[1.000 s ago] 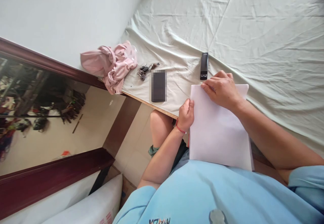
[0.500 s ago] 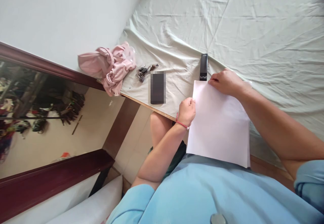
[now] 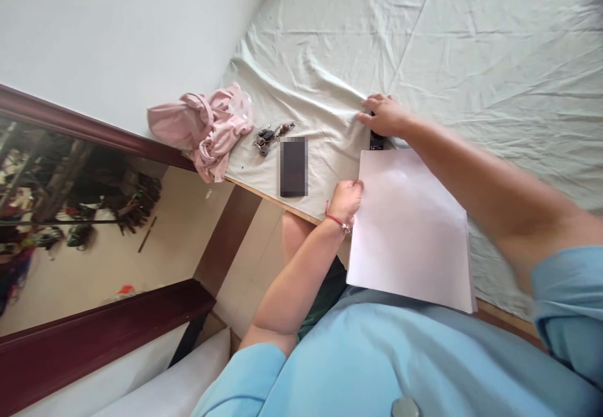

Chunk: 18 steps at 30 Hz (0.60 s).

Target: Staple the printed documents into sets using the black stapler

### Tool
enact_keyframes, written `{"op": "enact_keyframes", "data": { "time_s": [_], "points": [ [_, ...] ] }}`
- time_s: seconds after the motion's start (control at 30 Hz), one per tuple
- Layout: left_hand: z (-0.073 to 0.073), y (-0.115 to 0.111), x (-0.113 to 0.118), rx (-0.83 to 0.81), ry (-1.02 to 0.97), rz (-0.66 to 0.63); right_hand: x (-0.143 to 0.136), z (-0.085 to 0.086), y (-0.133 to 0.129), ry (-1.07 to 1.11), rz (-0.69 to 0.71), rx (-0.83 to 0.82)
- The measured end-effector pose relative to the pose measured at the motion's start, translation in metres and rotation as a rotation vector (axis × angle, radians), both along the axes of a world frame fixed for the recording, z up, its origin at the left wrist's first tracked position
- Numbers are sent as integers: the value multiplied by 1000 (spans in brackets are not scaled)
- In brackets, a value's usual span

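Left hand (image 3: 346, 200): pinching paper (image 3: 409, 228) by one edge; white, stacked sheets. Right hand (image 3: 389, 115): fingers slightly spread over black stapler (image 3: 377, 145); grip cannot be told.

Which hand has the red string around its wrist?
The left hand, gripping the paper at its edge: the red string circles that wrist. The right hand, over the black stapler, has a bare wrist.

The paper (image 3: 409, 228) lies near me, the stapler (image 3: 377, 144) just past its far edge; left of these, on the cloth (image 3: 480, 84), are the phone (image 3: 293, 167), keys (image 3: 265, 139) and, farthest left, fabric (image 3: 211, 129).
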State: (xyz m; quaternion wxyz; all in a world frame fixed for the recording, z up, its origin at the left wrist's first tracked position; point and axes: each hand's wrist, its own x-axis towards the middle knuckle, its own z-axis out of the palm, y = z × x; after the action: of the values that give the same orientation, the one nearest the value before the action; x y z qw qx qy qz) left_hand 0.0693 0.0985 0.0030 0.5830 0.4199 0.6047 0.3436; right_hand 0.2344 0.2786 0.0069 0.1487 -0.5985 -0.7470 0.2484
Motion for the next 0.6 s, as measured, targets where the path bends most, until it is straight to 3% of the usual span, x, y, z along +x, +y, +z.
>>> {"op": "enact_keyframes", "data": {
  "time_s": [0.33,0.6],
  "points": [
    [1,0,1,-30,-17,-1,-6,-11,-6,9,-21,-48],
    [8,-1,7,-98,23,33,-10,-6,-32,28,-53,56]
  ]
}}
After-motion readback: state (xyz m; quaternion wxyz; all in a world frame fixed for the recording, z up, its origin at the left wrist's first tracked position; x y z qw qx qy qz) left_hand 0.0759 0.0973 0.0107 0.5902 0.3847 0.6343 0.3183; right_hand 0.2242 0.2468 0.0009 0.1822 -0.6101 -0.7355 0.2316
